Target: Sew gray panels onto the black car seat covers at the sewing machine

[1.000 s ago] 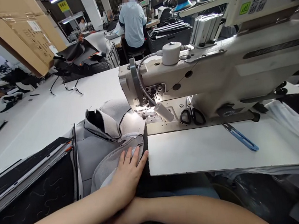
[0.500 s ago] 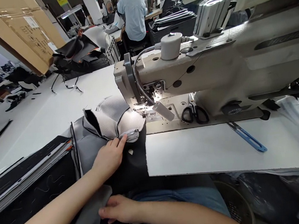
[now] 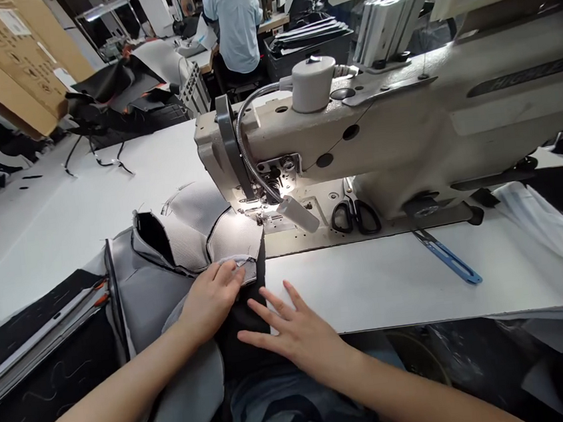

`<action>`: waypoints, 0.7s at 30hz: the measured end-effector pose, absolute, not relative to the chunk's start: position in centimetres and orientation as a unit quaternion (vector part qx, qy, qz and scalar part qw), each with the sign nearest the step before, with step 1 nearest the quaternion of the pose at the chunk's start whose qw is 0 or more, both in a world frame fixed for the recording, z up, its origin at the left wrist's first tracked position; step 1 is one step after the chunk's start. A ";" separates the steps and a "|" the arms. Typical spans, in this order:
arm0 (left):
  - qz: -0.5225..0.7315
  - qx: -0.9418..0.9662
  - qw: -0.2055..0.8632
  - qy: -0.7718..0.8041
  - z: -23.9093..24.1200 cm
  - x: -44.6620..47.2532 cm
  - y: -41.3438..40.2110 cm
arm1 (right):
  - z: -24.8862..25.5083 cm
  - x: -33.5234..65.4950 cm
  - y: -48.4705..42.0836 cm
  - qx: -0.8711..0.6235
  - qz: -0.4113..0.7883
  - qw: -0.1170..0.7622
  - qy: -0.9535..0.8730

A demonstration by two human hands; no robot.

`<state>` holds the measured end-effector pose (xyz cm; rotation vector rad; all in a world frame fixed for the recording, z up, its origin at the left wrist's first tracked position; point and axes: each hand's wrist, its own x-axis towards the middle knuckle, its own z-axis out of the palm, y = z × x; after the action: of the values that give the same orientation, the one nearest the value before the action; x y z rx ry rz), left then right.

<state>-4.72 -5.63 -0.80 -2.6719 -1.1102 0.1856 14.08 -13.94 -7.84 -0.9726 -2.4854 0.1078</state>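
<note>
A sewn grey fabric cover [image 3: 188, 211] with dark seam edges lies left of the sewing machine [image 3: 392, 112], its right end beside the lit needle area. My left hand [image 3: 213, 297] is closed on the near edge of the cover, fingers curled over a folded flap; the thumb is partly hidden. My right hand [image 3: 302, 333] is open with its fingers spread, over the table's front edge, just right of the dark material hanging there. It holds nothing.
Black-handled scissors [image 3: 355, 216] lie on the machine bed. Blue thread snips [image 3: 450, 260] rest on the white table [image 3: 349, 284]. White cloth [image 3: 552, 256] lies at the right. A cardboard box [image 3: 8, 58] and a seated person [image 3: 235, 24] are beyond.
My right hand has let go of the hanging grey panel, risen to the table edge and spread its fingers. My left hand has curled onto the cover's edge. The view has shifted slightly right.
</note>
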 end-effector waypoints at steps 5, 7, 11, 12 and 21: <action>0.036 -0.944 0.086 -0.316 -1.8 -5.5 -4.9 | -8.1 12.8 -13.0 -0.348 0.008 0.255 -0.902; 0.045 -0.948 0.061 -0.310 -1.6 -5.3 -4.7 | -7.7 12.4 -12.7 -0.334 0.006 0.267 -0.904; 0.033 -0.948 -0.006 -0.318 -1.2 -4.3 -4.2 | -7.0 13.0 -12.2 -0.289 0.008 0.251 -0.924; 0.018 -0.947 -0.032 -0.320 -1.2 -4.1 -4.2 | -7.1 13.1 -12.1 -0.287 0.007 0.254 -0.924; 0.020 -0.944 -0.051 -0.326 -2.1 -3.1 -3.6 | -7.4 13.7 -11.2 -0.294 0.002 0.265 -0.918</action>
<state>-3.14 -3.61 -2.09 -3.0644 -1.0598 0.0659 13.74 -11.18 -7.38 -0.7936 -2.4806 0.0058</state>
